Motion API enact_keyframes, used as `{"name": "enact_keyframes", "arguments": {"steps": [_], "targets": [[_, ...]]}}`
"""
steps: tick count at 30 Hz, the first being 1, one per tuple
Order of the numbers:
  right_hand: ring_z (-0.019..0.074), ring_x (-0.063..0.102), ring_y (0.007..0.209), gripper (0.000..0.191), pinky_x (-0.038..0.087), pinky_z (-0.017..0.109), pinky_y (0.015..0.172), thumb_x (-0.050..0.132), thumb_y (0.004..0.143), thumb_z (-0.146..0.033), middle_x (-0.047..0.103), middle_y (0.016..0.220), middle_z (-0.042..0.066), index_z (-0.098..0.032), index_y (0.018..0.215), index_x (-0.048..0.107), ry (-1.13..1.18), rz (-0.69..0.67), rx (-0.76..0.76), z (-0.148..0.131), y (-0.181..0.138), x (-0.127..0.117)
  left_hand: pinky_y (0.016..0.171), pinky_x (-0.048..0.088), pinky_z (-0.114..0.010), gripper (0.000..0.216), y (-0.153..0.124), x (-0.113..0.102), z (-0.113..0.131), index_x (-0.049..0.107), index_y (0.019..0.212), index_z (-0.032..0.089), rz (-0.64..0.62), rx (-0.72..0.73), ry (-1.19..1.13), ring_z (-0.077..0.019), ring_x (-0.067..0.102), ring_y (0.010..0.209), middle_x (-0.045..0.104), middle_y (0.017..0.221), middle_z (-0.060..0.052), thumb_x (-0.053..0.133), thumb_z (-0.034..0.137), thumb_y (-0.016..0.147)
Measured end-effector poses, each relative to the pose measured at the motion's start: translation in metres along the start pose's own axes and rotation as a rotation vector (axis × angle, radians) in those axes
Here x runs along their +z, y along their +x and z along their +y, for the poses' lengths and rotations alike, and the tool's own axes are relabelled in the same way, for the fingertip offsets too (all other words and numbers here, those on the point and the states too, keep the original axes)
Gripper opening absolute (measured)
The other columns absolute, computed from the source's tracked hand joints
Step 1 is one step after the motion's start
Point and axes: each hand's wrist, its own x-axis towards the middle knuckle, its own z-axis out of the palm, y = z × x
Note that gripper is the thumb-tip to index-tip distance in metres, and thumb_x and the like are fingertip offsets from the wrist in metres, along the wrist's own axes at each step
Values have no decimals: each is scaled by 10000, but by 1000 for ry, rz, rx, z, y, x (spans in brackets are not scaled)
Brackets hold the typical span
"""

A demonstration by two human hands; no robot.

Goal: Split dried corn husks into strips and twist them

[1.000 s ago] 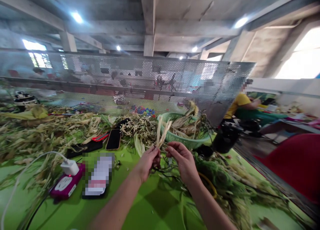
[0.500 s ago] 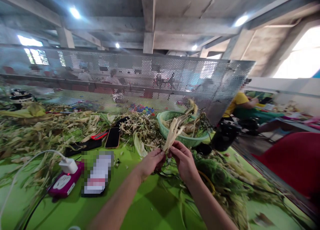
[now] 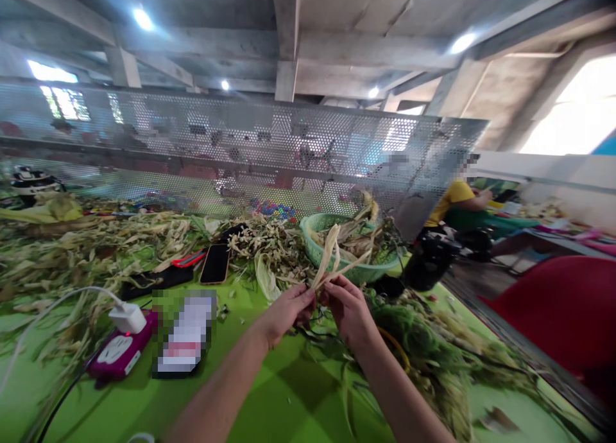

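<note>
Strips of pale dried corn husk stand up from between my two hands, fanned apart at their upper ends. My left hand pinches their lower ends, fingertips pressed together. Close beside it, my right hand grips the same strips near the base with thumb and forefinger. Just beyond my hands sits a green plastic basket holding more dry husks. To the right of my right hand lies a tangle of green fibre, with a yellow ring partly showing.
Heaped husk scraps cover the left of the green table. A dark phone, a blurred-out phone and a purple power strip lie there. A perforated metal screen runs behind; a person in yellow sits at right.
The husk strips have spread apart at the top, one now leaning right toward the basket. Both hands stay at nearly the same place, fingers still closed on the strips.
</note>
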Motion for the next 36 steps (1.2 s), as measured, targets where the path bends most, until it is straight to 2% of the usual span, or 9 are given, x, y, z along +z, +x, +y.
{"name": "enact_keyframes", "arguments": {"steps": [6,11,15,21,25,28,30,33,36], "targets": [[102,487,548,116,409,225,540,728,679,-253,588,668,-15,-192,717,637,133,-30,70,-1,0,0,446,134,-212,396,-3,3,4,509,729,142,-51,18,-59,-32,256,463,398,620,46,666,506,722],[87,473,545,103,414,201,536,707,696,-270,562,642,-26,-188,697,645,214,-33,132,3,1,-2,455,199,-204,394,-3,1,1,498,702,150,-104,24,-12,-41,266,470,395,615,41,628,518,752],[110,474,516,116,396,227,505,730,650,-277,582,589,-20,-190,675,658,59,44,56,10,4,-5,466,222,-205,389,-3,2,1,508,722,152,-99,13,57,-46,290,485,419,633,36,644,516,736],[111,438,476,220,359,243,483,710,640,-377,570,548,-17,-171,675,642,-230,-92,111,15,5,-1,455,167,-226,425,-5,3,8,511,705,147,-99,34,208,-49,279,467,377,563,54,624,556,729],[109,431,519,248,359,232,503,755,600,-335,517,555,-35,-175,634,568,-377,13,-22,10,4,-1,478,200,-224,392,-4,1,9,513,739,151,-27,44,214,-57,314,499,421,621,40,595,534,760],[133,480,622,268,391,235,554,761,619,-309,548,679,-18,-191,760,566,-404,166,-206,3,1,0,500,224,-224,338,-1,-2,4,528,772,158,77,26,215,-71,349,536,459,663,26,586,491,774],[133,480,646,257,390,230,553,715,696,-335,555,739,-8,-196,859,572,-395,193,-261,-2,-1,1,498,218,-230,312,1,-5,1,526,767,164,108,23,264,-80,350,536,456,650,26,548,473,799],[112,432,596,225,360,219,510,654,776,-371,534,723,-11,-186,884,585,-390,154,-247,-6,-3,2,490,207,-239,304,4,-8,-3,504,731,177,108,53,442,-92,327,516,389,583,40,475,459,841],[101,413,583,240,332,211,492,687,754,-365,525,717,-19,-183,861,572,-371,209,-263,-6,-2,1,524,244,-246,283,4,-9,-3,502,725,186,126,151,701,-114,366,564,416,607,27,431,419,868]]}}
